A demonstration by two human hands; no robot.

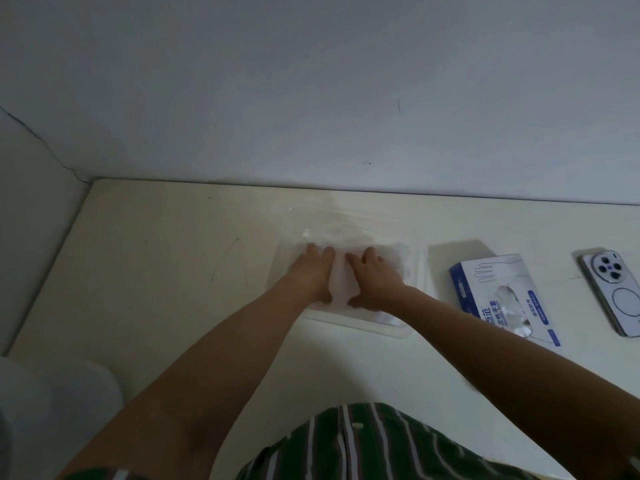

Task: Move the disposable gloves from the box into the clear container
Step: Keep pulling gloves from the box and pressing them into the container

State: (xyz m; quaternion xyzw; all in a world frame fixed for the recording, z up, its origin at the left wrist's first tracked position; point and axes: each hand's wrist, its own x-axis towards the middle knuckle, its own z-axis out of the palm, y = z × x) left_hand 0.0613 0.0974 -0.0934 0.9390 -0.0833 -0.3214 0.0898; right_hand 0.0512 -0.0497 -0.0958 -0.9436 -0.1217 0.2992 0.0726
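A clear shallow container (417, 268) lies on the cream table near the back wall. A stack of translucent white disposable gloves (341, 282) fills it. My left hand (310, 271) and my right hand (375, 280) rest side by side on top of the gloves, palms down, fingers pointing away from me, pressing the stack flat. Neither hand grips anything that I can see. To the right lies the blue and white glove box (498, 289), flat on the table, with crumpled gloves showing through its oval opening.
A phone (614, 289) lies face down at the far right edge of the table (156, 271). The wall rises straight behind the container. A side wall closes the left. My striped shirt fills the bottom of the view.
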